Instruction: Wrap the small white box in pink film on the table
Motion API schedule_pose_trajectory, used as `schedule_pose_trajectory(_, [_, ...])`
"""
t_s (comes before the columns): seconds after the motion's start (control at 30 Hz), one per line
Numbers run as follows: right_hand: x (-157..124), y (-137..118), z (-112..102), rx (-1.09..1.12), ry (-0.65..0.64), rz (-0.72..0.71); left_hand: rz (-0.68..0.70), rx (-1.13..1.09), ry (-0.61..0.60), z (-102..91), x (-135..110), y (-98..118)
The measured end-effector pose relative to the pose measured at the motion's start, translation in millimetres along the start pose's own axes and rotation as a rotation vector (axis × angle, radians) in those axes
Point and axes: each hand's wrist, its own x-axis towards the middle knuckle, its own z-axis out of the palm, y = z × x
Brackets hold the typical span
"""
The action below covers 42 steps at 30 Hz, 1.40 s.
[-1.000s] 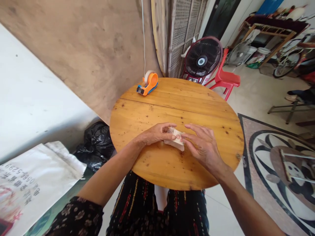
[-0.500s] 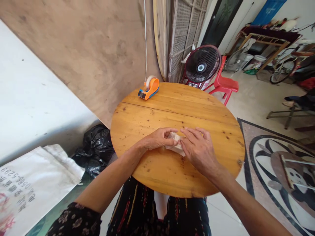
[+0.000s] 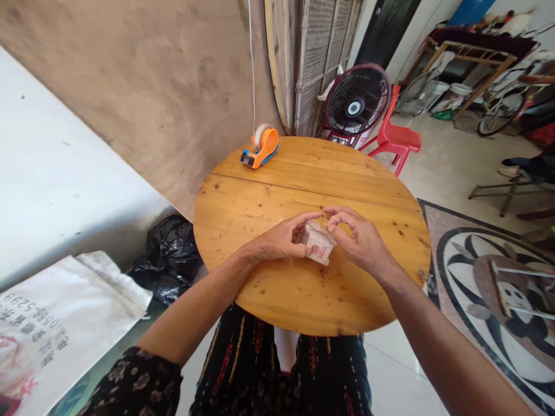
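At far left lies a white sack with dark printed characters, then a shiny black plastic bag beside the round, yellow-brown wooden desk. An orange-and-blue plastic tape dispenser stands near the desk's far edge. Closer in, the person's bare left hand holds a small, pale, block-shaped packet with red print, thumb in front, other fingers behind. The packet is between both hands, over the middle of the desk; from here I can't tell if it touches the wood. The right hand has its fingers bent and narrow at the packet's upper right corner, but I can't tell if they grip it. Farther right stands a red plastic chair
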Motion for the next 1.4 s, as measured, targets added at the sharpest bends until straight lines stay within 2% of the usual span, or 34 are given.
schedule_pose_trajectory(0.17, [4,5,-11,0.120,0.006,0.112,0.014,0.104,-0.017,4.7,1,-7])
schedule_pose_trajectory(0.37, [6,-2,-21,0.245,-0.011,0.198,0.085,0.165,-0.062,2.8,3,-18])
schedule_pose_trajectory(0.53, [8,-3,-23,0.270,-0.026,0.191,0.093,0.292,-0.049,-0.3,3,-21])
schedule_pose_trajectory(0.77, [16,2,-29,0.275,-0.018,0.180,0.212,0.469,-0.014,-4.6,5,-26])
schedule_pose_trajectory(0.97, [17,-3,-34,0.267,0.003,0.176,0.195,0.486,-0.030,-4.8,5,-26])
schedule_pose_trajectory(1.13, [20,-6,-41,0.247,-0.014,0.146,0.174,0.394,-0.079,-3.8,4,-23])
schedule_pose_trajectory(1.4, [43,-4,-51,0.139,-0.013,0.101,0.203,0.316,-0.099,1.3,5,-11])
